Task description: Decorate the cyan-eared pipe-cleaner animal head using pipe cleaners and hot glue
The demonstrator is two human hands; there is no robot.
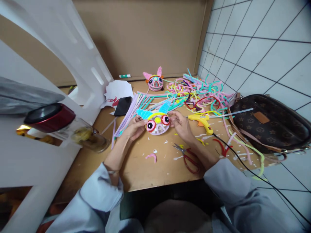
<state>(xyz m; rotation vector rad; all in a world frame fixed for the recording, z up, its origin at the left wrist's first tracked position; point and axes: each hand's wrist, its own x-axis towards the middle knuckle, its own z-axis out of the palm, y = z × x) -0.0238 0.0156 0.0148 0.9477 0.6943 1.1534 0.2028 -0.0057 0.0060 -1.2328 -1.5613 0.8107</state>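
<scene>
A pipe-cleaner animal head [158, 128] with blue ears, a yellow band and nose, and red-rimmed pink eyes is held up over the near part of the table. My left hand [136, 127] is closed on its left edge, the thumb near one eye. At its right edge, my right hand [180, 124] pinches it beside the other eye. Red-handled scissors [190, 159] lie under my right forearm. Just beyond that hand rests a yellow glue gun [202, 121]. A curved pink pipe-cleaner piece [152, 157] lies in front.
A similar head with pink ears [155, 82] stands at the back. Sorted pipe cleaners [128, 118] and a tangled heap [199, 92] spread across the table [143, 174]. A phone [123, 106], a glass bottle [88, 139] and a brown bag [272, 119] flank them. The glue gun's black cord [245, 166] trails right.
</scene>
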